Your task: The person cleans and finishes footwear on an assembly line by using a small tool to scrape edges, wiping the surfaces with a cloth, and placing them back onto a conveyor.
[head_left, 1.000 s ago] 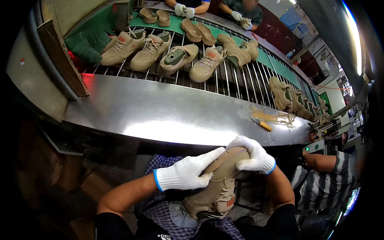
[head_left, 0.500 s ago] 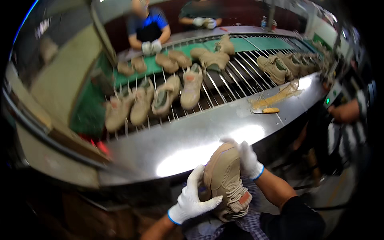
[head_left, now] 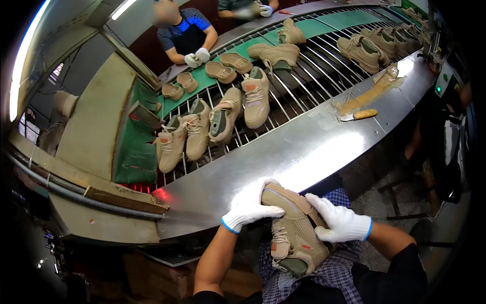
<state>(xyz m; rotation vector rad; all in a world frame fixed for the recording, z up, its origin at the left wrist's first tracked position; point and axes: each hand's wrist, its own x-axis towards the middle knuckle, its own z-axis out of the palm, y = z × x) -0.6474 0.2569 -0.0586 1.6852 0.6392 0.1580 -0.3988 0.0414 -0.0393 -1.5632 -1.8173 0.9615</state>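
A tan sneaker with pale laces and a dark green insert in its collar is held over my lap, its toe pointing away. My gloved left hand wraps the toe end, thumb across the upper. On the other side, my gloved right hand grips the sole edge near the middle, its fingers partly hidden behind the sole. Both hands are closed on this one shoe. Both gloves are white with blue cuffs.
A metal ledge curves ahead of me, bearing a wooden-handled knife beside a brown taped patch. Beyond, several tan shoes and loose soles lie on a rod conveyor. Another person stands across it.
The sneaker has rolled so its side now faces up. My left hand has moved to the toe, and my right hand has come down along the sole. The view has shifted.
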